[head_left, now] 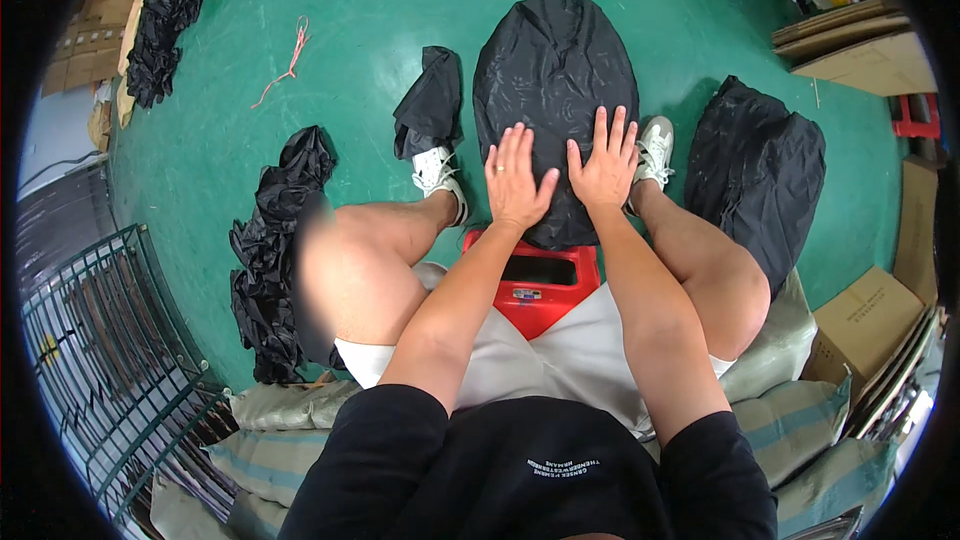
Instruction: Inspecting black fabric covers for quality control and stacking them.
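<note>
A wrinkled, oval piece of thin black fabric (pixel 553 55) lies spread out between my feet. Its near end rests on a red plastic stool (pixel 535 315) between my thighs. My left hand (pixel 517 180) presses flat on the left side of the fabric, fingers stretched out, a ring on one of them. On the right side, my right hand (pixel 605 165) also lies flat, its fingers slightly spread. Neither hand grips anything. What is under the fabric is hidden.
A small black cloth (pixel 430 100) lies by my left shoe. Black fabric heaps stand left (pixel 275 250) and right (pixel 755 175) of my legs. Pink string (pixel 295 60) lies on the green floor. Stuffed sacks (pixel 270 465), a metal rack (pixel 120 360) and a cardboard box (pixel 865 325) surround me.
</note>
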A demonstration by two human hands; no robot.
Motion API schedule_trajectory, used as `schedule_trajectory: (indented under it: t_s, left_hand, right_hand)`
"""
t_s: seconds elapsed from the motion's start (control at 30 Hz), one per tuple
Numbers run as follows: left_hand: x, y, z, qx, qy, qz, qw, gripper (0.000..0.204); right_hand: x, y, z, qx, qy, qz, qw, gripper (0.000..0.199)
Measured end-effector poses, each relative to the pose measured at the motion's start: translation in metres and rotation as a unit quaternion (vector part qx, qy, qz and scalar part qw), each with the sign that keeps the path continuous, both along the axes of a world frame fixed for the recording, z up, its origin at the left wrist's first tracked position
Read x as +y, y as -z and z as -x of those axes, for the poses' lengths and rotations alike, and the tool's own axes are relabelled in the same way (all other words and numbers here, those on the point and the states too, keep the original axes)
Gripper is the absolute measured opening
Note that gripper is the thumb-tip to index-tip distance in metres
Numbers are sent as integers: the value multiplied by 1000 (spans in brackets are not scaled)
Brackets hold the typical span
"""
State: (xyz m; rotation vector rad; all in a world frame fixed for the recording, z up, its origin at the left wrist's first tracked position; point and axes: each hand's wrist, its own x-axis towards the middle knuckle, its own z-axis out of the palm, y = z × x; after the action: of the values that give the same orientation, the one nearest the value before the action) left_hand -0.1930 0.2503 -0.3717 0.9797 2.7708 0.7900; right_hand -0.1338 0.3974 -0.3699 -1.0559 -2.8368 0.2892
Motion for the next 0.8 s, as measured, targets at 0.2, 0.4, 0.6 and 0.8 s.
schedule_trajectory:
  t_s: [0.2, 0.4, 0.6, 0.8]
  left_hand:
    - [-50, 102, 79, -182, -480, -121, 849, 42]
    - [-68, 137, 112, -475, -410, -244, 739, 66]
    - [-54, 157, 136, -549, -560, -308, 539, 69]
    - [-84, 185, 170, -489, -622, -356, 497, 36]
  right_hand:
    - [0, -5, 3, -1, 2, 10, 1000, 74]
    - [4, -5, 0, 2, 9, 23, 1000, 74]
    - [7, -5, -1, 4, 7, 14, 1000, 73]
    - [0, -12, 9, 17, 6, 20, 1000, 72]
